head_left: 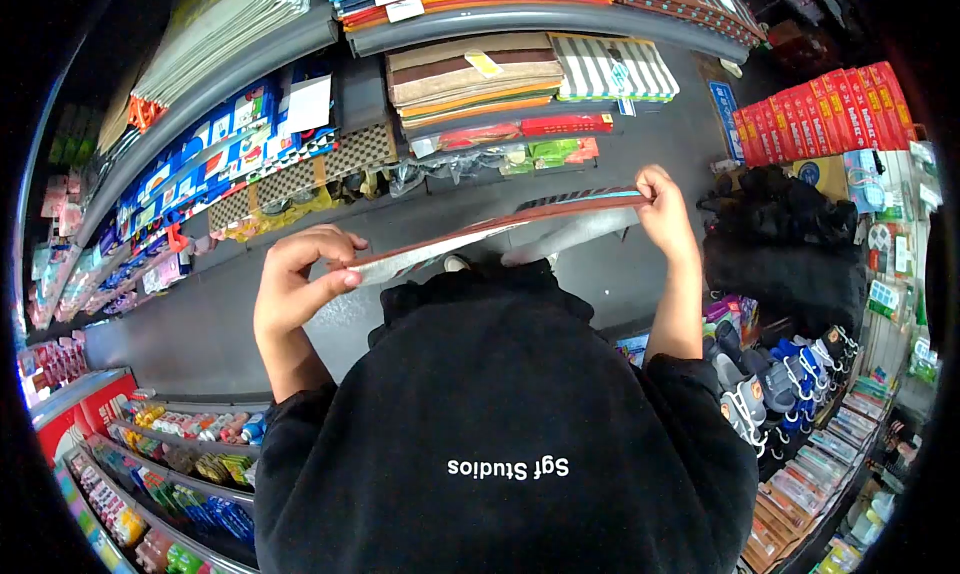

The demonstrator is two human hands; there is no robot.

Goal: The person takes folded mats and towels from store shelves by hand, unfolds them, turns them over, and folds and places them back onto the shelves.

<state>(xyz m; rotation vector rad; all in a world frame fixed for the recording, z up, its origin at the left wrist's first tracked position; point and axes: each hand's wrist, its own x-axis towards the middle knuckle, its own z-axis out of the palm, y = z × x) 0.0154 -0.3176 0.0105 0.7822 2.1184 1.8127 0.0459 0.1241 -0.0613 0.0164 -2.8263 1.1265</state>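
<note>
A thin mat [440,246] with a brown edge and a pale underside is stretched between my two hands, seen almost edge-on in front of my body. At its left end, my left hand [305,274] pinches the rim between thumb and fingers. My right hand [662,206] grips the opposite end, slightly higher in view. Dark stripes and a thin blue-green line show on part of its upper face near the right. A pale flap of it hangs below the edge. Most of its surface is hidden by the angle.
Ahead, shelves carry stacks of folded striped mats [475,69] and a grey-striped stack [615,69]. Red boxes [825,114] stand at the upper right, above black bags [780,214]. Slippers [765,379] hang at the right. Bottle shelves [190,454] stand at the lower left.
</note>
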